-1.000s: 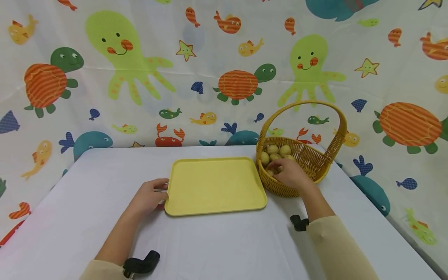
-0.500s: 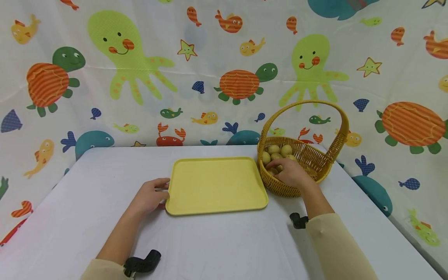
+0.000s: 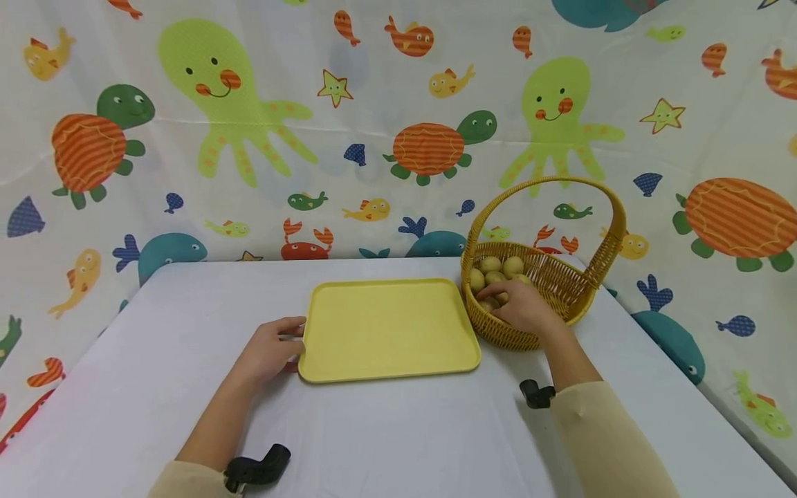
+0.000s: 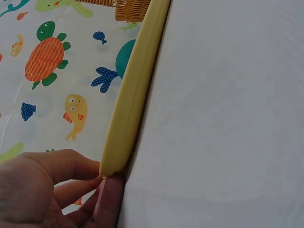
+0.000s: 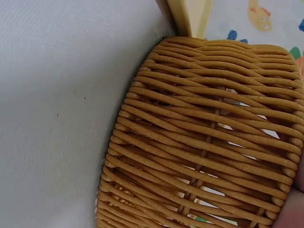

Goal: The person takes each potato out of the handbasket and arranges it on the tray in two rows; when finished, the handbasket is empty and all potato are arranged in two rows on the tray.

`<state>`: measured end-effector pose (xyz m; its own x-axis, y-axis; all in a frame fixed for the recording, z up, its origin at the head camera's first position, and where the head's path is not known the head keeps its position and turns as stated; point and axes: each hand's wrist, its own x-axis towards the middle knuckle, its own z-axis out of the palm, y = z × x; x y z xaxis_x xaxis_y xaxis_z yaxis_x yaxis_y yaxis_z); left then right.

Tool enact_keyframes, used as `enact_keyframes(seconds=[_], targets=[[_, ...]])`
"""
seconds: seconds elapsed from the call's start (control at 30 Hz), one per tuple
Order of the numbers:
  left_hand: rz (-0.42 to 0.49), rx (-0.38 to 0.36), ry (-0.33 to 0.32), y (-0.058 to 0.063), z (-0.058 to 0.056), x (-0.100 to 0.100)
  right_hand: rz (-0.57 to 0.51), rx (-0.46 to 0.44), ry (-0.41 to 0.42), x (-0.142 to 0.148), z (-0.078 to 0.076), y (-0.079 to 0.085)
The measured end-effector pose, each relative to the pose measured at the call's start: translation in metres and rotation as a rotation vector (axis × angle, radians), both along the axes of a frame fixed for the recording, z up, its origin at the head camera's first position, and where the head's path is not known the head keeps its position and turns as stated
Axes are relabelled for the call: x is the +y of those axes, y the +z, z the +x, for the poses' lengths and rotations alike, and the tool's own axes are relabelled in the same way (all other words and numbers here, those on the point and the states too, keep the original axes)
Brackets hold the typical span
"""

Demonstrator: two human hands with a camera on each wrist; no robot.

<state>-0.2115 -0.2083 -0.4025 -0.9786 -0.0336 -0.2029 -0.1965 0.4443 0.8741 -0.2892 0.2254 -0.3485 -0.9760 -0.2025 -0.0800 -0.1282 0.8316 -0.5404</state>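
Observation:
A yellow rectangular tray (image 3: 392, 332) lies on the white table. My left hand (image 3: 268, 351) is at its left end. In the left wrist view, the fingertips and thumb of that left hand (image 4: 57, 190) touch the end of the tray (image 4: 128, 99). To the tray's right stands a woven basket (image 3: 507, 335) with a tall handle. Several round, pale brown potatoes (image 3: 490, 264) fill its left part. Inside the basket, my right hand (image 3: 526, 306) has thumb and finger curled around a potato (image 3: 488, 304), partly hidden. The basket's wall (image 5: 204, 123) blocks most of the right wrist view.
A white cloth covers the table (image 3: 386, 436). Behind it hangs a curtain (image 3: 386, 90) printed with sea animals. The basket's handle (image 3: 548, 181) arches high above the potatoes. Tray and basket stand side by side, almost touching.
Both hands keep their places at the tray and in the basket. The whole head view has shifted slightly, so everything appears a little farther right.

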Motion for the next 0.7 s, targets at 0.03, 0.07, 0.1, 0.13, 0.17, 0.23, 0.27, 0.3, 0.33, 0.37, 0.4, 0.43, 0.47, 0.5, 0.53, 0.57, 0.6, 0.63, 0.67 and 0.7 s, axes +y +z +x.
enact_keyframes(seconds=[0.03,0.07,0.1,0.13,0.17,0.23,0.27,0.3,0.33,0.37,0.4,0.43,0.47,0.5,0.53,0.57,0.6,0.63,0.67,0.7], targets=[[0.002,0.002,0.000,0.000,0.000,0.000,0.003,0.011,0.004,0.000,0.000,0.000],[0.006,0.003,0.000,0.000,0.000,0.000,0.005,0.022,0.007,0.001,0.000,0.000],[0.008,0.003,0.000,0.000,0.000,0.000,0.007,0.032,0.008,0.001,0.000,0.001],[0.009,0.004,-0.001,0.000,0.000,0.000,0.007,0.039,0.007,0.001,0.001,0.001],[0.011,0.006,-0.001,0.000,0.000,0.000,0.005,0.044,0.004,0.001,0.001,0.001],[0.013,0.010,0.001,-0.001,0.000,0.000,-0.005,0.052,-0.004,0.002,0.002,0.002],[0.013,0.010,0.003,-0.001,0.000,0.000,-0.014,0.055,-0.007,0.002,0.002,0.003],[0.013,0.010,0.004,-0.001,0.000,0.000,-0.019,0.063,-0.008,0.002,0.002,0.003],[0.014,0.010,0.006,-0.001,0.000,0.000,-0.025,0.070,-0.009,0.002,0.002,0.003],[0.015,0.009,0.009,-0.001,0.001,0.000,-0.031,0.082,-0.008,0.003,0.002,0.003],[0.013,0.008,0.010,-0.001,0.001,0.000,-0.038,0.093,-0.010,0.003,0.002,0.003],[0.014,0.008,0.012,-0.002,0.001,0.000,-0.049,0.100,-0.016,0.004,0.003,0.003],[0.013,0.009,0.012,-0.002,0.001,0.000,-0.059,0.108,-0.021,0.004,0.003,0.003],[0.013,0.009,0.013,-0.002,0.001,0.000,-0.069,0.113,-0.034,0.004,0.004,0.004],[0.014,0.010,0.012,-0.002,0.001,0.000,-0.088,0.110,-0.050,0.005,0.005,0.004],[0.016,0.011,0.011,-0.002,0.001,0.000,-0.104,0.110,-0.066,0.005,0.006,0.004],[0.016,0.011,0.011,-0.002,0.001,0.000,-0.122,0.106,-0.083,0.005,0.007,0.005],[0.019,0.012,0.011,-0.002,0.001,0.000,-0.145,0.101,-0.100,0.005,0.009,0.006],[0.021,0.010,0.013,-0.002,0.001,0.000,-0.168,0.096,-0.116,0.004,0.010,0.007],[0.023,0.010,0.011,-0.001,0.002,0.000,-0.192,0.094,-0.132,0.004,0.011,0.008]])
